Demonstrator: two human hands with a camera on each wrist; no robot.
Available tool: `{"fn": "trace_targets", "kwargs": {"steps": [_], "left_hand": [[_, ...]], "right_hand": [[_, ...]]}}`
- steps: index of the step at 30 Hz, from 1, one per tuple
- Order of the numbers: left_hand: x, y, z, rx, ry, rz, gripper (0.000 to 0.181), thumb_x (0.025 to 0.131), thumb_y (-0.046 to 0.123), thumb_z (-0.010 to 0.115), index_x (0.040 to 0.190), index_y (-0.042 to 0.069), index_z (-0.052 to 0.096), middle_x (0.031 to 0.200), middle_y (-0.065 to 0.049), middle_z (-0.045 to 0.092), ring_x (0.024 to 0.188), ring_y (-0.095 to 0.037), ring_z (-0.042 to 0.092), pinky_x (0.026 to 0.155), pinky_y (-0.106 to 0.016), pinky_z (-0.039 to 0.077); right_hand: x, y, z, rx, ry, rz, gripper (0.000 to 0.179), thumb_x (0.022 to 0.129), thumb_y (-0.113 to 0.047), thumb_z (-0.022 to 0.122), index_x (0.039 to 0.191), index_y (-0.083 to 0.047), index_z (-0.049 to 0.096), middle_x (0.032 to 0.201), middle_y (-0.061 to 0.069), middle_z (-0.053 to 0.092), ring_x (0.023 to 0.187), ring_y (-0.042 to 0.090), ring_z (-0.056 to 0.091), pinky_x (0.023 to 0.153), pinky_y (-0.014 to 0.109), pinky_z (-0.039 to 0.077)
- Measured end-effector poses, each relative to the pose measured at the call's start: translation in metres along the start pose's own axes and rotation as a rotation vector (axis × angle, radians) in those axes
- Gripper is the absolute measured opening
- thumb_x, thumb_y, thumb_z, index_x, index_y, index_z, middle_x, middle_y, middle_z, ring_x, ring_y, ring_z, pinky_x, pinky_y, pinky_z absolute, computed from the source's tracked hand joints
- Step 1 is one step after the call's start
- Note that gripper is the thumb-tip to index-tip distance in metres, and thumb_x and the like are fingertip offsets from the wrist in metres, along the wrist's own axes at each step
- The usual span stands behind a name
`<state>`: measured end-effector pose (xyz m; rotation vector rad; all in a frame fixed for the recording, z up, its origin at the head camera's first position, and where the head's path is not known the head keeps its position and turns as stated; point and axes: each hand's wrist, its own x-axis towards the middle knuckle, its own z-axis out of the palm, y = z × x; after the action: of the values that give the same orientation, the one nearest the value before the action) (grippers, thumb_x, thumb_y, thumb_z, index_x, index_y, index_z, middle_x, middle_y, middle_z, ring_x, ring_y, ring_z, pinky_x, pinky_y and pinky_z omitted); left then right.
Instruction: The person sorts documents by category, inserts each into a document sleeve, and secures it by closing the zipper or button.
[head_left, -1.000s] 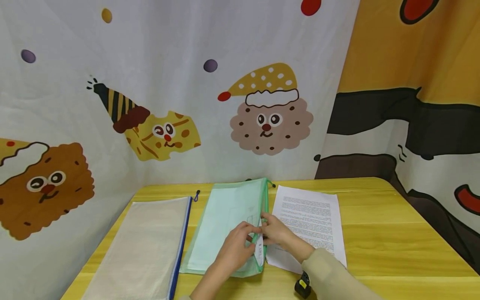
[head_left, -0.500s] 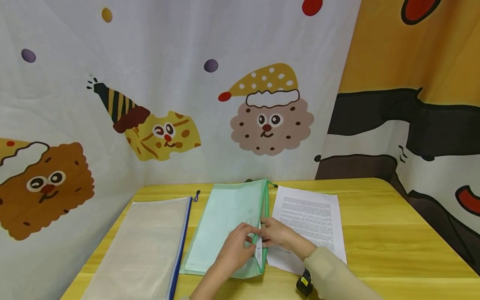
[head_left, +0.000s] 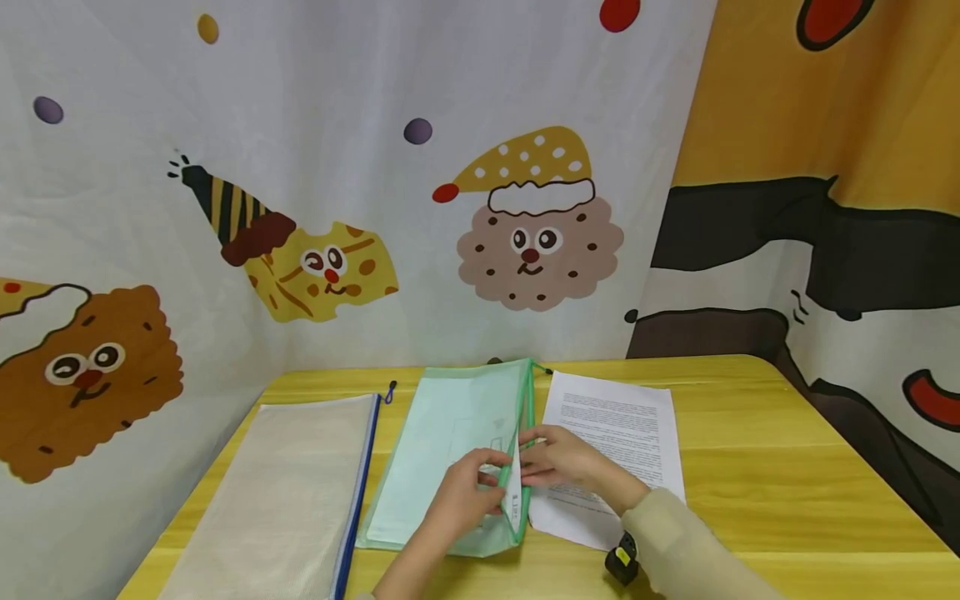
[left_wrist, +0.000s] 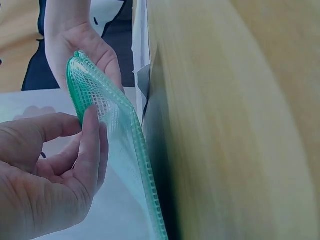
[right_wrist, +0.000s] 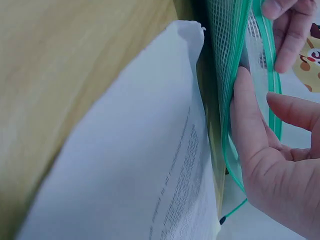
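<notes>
Pinching one edge of the green mesh zip pouch (head_left: 442,433), the left hand (head_left: 465,498) faces the right hand (head_left: 564,457), whose fingers extend straight at its parted mouth. The pouch lies on the tabletop (head_left: 780,475) between a blue-edged zip pouch (head_left: 277,492) and a printed sheet (head_left: 618,418).

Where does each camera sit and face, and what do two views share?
Head: worn on the head, facing forward and down at the table, green pouch and cartoon curtain; left hand, right hand and right sleeve show.
Left wrist: worn there, facing the green pouch's edge, pinched by the near left hand; right hand beyond.
Right wrist: worn there, facing the green pouch's open side and printed paper; right hand near, left hand partly visible.
Shared by both wrist views: green pouch, both hands.
</notes>
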<state>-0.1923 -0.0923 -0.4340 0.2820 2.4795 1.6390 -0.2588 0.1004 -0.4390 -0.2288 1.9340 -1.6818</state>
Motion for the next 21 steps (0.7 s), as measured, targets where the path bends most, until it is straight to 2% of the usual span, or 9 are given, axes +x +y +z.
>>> {"fn": "trace_targets", "kwargs": {"steps": [6, 12, 17, 21], "left_hand": [[0.003, -0.003, 0.000, -0.062, 0.000, -0.012, 0.040, 0.085, -0.007, 0.067, 0.124, 0.001, 0.061, 0.124, -0.018, 0.061, 0.092, -0.019, 0.062, 0.061, -0.029, 0.060], [0.004, -0.006, 0.001, -0.073, 0.017, -0.020, 0.041, 0.084, -0.007, 0.067, 0.124, 0.001, 0.060, 0.123, -0.017, 0.062, 0.091, -0.018, 0.062, 0.061, -0.028, 0.060], [0.004, -0.007, 0.001, -0.094, 0.022, -0.017, 0.041, 0.083, -0.007, 0.067, 0.123, 0.000, 0.060, 0.122, -0.017, 0.062, 0.088, -0.016, 0.062, 0.060, -0.029, 0.060], [0.004, -0.008, 0.001, -0.104, 0.020, -0.028, 0.041, 0.084, -0.007, 0.067, 0.123, 0.001, 0.061, 0.122, -0.016, 0.062, 0.088, -0.016, 0.062, 0.060, -0.029, 0.060]], "right_hand": [[0.000, -0.002, -0.009, 0.011, -0.028, -0.013, 0.043, 0.098, -0.006, 0.054, 0.135, 0.014, 0.044, 0.114, 0.023, 0.069, 0.089, 0.019, 0.072, 0.080, 0.031, 0.061], [0.005, -0.005, -0.019, -0.019, -0.020, -0.019, 0.041, 0.099, -0.009, 0.055, 0.132, 0.014, 0.047, 0.115, 0.025, 0.069, 0.091, 0.019, 0.073, 0.082, 0.035, 0.061], [0.013, -0.014, -0.030, -0.035, 0.033, -0.031, 0.042, 0.100, -0.010, 0.053, 0.133, 0.016, 0.046, 0.113, 0.025, 0.070, 0.089, 0.020, 0.073, 0.085, 0.039, 0.061], [0.020, -0.024, -0.040, -0.080, 0.103, -0.068, 0.042, 0.102, -0.013, 0.053, 0.134, 0.014, 0.047, 0.117, 0.026, 0.069, 0.096, 0.026, 0.073, 0.089, 0.042, 0.060]]}}
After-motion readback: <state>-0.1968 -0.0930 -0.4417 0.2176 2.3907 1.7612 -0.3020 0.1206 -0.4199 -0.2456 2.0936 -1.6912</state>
